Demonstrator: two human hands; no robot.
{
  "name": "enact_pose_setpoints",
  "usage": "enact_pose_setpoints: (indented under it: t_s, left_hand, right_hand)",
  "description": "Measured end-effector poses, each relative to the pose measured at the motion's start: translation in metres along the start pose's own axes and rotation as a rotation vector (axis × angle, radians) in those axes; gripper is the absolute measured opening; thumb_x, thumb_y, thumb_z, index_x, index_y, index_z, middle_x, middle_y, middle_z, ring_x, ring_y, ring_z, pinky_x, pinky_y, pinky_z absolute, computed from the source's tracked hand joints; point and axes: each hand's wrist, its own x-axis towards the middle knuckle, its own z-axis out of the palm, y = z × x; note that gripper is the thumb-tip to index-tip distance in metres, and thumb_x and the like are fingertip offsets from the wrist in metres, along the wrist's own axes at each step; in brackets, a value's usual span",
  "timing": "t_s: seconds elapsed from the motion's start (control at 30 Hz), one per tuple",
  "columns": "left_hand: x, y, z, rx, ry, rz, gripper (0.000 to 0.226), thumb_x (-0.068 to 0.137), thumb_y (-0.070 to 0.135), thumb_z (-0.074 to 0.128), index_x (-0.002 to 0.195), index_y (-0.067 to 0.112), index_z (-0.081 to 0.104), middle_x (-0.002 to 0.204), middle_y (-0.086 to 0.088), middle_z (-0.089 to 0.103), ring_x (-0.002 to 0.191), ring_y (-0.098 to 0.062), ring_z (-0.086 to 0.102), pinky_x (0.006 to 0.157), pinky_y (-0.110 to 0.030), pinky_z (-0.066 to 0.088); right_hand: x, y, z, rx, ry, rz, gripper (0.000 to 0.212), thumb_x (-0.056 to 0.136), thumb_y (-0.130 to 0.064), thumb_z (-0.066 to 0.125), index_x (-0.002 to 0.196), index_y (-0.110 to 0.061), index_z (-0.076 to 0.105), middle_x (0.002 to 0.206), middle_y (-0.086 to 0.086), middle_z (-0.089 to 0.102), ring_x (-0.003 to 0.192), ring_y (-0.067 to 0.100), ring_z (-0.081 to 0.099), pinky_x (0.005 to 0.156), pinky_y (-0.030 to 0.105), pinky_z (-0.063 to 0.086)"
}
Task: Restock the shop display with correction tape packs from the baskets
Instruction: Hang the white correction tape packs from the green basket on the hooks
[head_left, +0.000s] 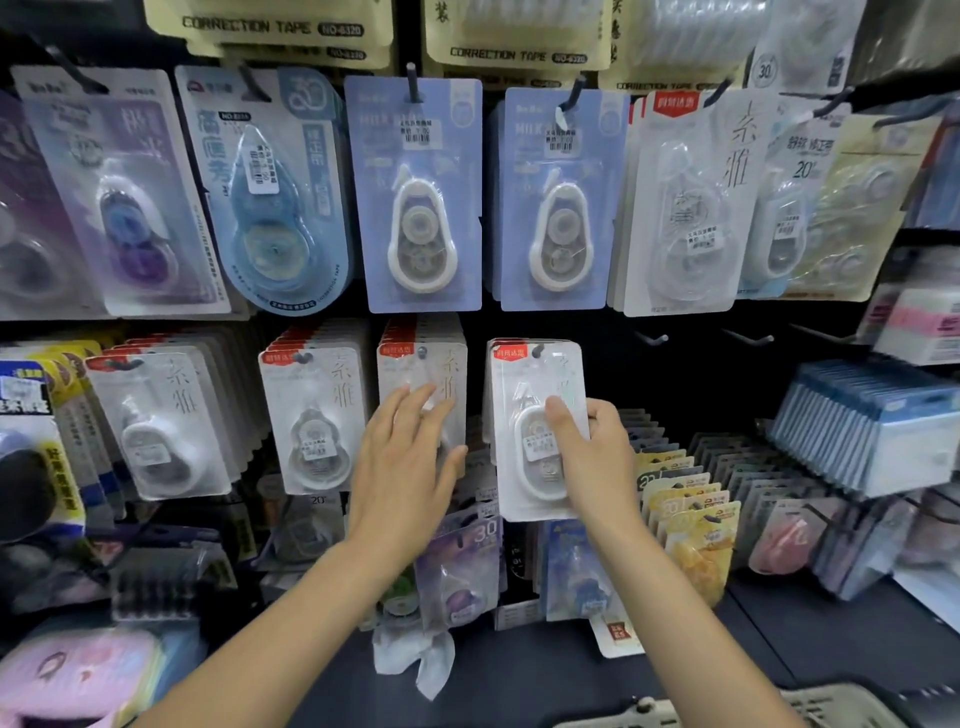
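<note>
The right hand (589, 452) is holding a white correction tape pack (535, 426) in front of the display wall, with the thumb lying across the clear bubble on the front and the other fingers curling around the right edge of the card. The top of this pack is sitting at a hook (537, 349) in the lower row, and a few packs of the same kind are hanging just behind it.

The left hand (408, 467) is reaching to the next stack of white packs (421, 374) just to the left. Its fingers are straight and a little spread, lying flat on the front pack, and it is not gripping anything.

More stacks of the same white packs (311, 415) are hanging farther left in this row. In the row above, two blue packs (421, 197) are hanging side by side in the middle. To the right of the held pack, bare hooks (652, 339) are sticking out from the dark wall. At the near bottom edge, the rim of a grey basket (831, 701) is showing, partly behind the right arm.
</note>
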Motion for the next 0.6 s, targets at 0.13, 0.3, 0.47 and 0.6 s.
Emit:
enact_pose_setpoints:
  t_s: [0.13,0.3,0.47,0.6]
  left_hand:
    - [0.0,-0.005,0.004,0.029,-0.002,0.041,0.046,0.096,0.032,0.052,0.138,0.013,0.049,0.149,-0.007,0.041,0.144,-0.027,0.025,0.118,-0.037,0.017]
    - [-0.003,-0.01,0.003,0.014,-0.041,0.111,0.043,0.097,0.031,0.052,0.136,0.013,0.05,0.151,-0.007,0.038,0.147,-0.027,0.017,0.118,-0.033,0.01]
    - [-0.027,-0.023,-0.012,-0.146,-0.036,0.134,0.034,0.096,0.023,0.057,0.127,0.01,0.056,0.139,-0.006,0.049,0.135,-0.024,0.036,0.111,-0.037,0.033]
    - [-0.084,-0.053,-0.011,-0.222,-0.106,0.067,0.026,0.097,0.025,0.053,0.121,0.014,0.059,0.125,-0.002,0.053,0.117,-0.015,0.043,0.084,-0.03,0.044]
  right_hand:
    - [0.006,0.011,0.005,-0.09,-0.032,-0.016,0.029,0.092,-0.046,0.052,0.103,-0.02,0.048,0.086,-0.016,0.056,0.075,-0.005,0.052,0.053,0.007,0.037]
    - [0.01,0.025,0.013,-0.167,-0.052,-0.055,0.035,0.093,-0.053,0.045,0.103,-0.019,0.042,0.091,-0.006,0.057,0.081,0.009,0.054,0.059,0.015,0.039]
    - [-0.01,0.041,0.019,-0.301,0.195,-0.046,0.049,0.09,-0.048,0.054,0.118,-0.009,0.044,0.119,0.009,0.045,0.112,0.027,0.044,0.09,0.037,0.038]
    - [-0.054,0.05,0.029,-0.247,0.231,-0.272,0.036,0.091,-0.03,0.057,0.111,-0.002,0.047,0.105,0.006,0.042,0.098,0.029,0.048,0.086,0.038,0.041]
